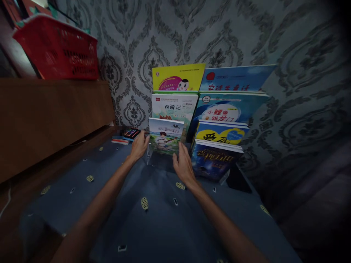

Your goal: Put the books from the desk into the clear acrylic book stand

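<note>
A small book [166,137] with a cartoon figure on its cover stands upright in the front left slot of a clear stand [149,155]. My left hand [139,146] is beside the book's left edge, fingers apart. At the lower right corner is my right hand [183,164], its fingers stretched out and thumb apart; whether they touch the book I cannot tell. Behind the small book rise a white book [174,104] and a yellow book [178,75]. The right-hand column holds a dark blue book [214,160] in front, with several others behind it.
Patterned blue cloth [123,219] covers the low surface under the stand. Left of the stand lies a small pile of books [130,134]. A red basket [57,47] sits on a wooden cabinet [55,120] at left. Patterned wallpaper [246,33] lines the wall behind.
</note>
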Motion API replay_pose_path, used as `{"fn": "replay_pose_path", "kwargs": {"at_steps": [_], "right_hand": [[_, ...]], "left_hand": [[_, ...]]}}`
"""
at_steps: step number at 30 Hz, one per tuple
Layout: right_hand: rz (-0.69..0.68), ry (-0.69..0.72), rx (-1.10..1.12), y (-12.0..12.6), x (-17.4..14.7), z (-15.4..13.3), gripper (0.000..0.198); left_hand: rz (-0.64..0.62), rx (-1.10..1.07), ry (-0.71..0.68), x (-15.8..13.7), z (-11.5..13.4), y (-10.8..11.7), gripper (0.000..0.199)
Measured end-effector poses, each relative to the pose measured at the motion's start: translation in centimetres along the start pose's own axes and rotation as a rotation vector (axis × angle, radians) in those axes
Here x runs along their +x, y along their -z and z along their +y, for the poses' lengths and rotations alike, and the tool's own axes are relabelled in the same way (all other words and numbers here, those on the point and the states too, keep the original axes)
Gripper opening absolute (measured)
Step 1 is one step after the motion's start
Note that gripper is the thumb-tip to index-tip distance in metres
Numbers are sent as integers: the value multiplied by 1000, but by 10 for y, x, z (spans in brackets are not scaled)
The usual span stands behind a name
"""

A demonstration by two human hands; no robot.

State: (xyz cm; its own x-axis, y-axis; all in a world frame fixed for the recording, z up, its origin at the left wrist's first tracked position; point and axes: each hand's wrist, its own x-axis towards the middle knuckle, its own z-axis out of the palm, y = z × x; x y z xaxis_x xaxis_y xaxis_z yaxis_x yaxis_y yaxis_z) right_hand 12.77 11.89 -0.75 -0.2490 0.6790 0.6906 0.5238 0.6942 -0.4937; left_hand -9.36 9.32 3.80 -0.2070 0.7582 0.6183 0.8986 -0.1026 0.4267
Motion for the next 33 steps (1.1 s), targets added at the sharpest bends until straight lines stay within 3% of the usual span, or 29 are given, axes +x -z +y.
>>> {"fn": "replay_pose_path", "kwargs": {"at_steps": [5, 9, 15, 22, 33], "right_hand": [[5, 32, 14, -1, -18, -6, 56], [-69, 82, 45, -13, -38, -13, 54], [-193, 123, 76, -41, -62, -18, 54], [-451, 176, 43, -59, -86, -19, 48], [-454, 194, 29, -66, -89, -11, 43]], "left_hand": [[-138, 185, 112, -41, -44, -18, 20], [-135, 296, 195, -53, -78, -23, 22], [-145, 411, 222, -20, -110, -26, 37], [-186, 464, 265, 34, -132, -48, 45], [-319, 582, 284, 56, -150, -57, 46]]}}
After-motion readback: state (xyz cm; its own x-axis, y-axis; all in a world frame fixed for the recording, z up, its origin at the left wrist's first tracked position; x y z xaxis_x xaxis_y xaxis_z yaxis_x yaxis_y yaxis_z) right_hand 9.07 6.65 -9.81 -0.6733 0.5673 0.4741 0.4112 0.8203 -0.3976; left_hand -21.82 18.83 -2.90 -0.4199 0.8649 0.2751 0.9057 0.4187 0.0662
